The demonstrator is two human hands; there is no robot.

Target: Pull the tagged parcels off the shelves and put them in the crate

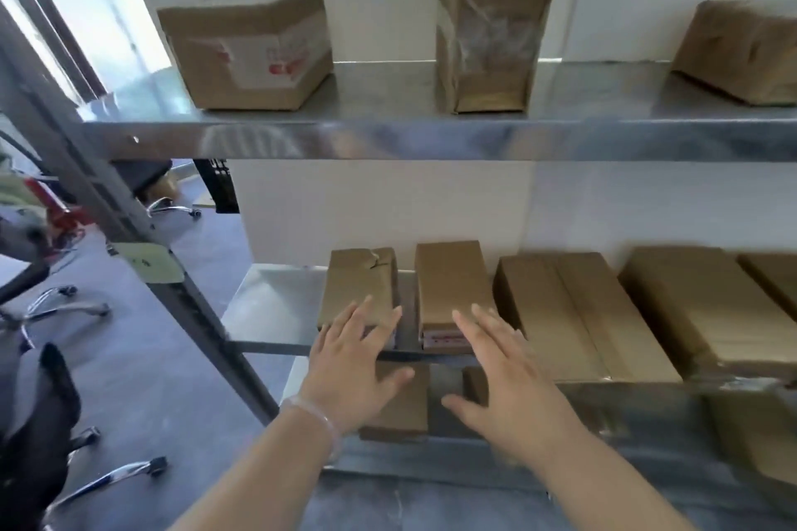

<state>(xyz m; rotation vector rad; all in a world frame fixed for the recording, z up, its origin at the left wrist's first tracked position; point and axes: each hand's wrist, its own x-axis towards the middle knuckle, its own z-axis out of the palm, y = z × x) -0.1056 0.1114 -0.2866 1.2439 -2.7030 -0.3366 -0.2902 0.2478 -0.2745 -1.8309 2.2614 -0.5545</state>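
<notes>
**Reach toward the tagged parcels.** My left hand [358, 362] and right hand [513, 375] are extended with fingers spread, holding nothing. They hover in front of the left small parcel [360, 280] and the right small parcel [453, 285], which stand at the front of the middle shelf [267, 306]. The right one bears a pinkish tag [444, 341]. I cannot tell whether my fingertips touch the cardboard. I judge it best to confirm each tag, clasp one parcel by both sides, and draw it straight out, clear of its neighbour. Count: three parcels on the top shelf [388, 138]; five on the middle shelf, the last cut off by the frame; at least three below, partly hidden. The crate is not plainly in view.
</notes>
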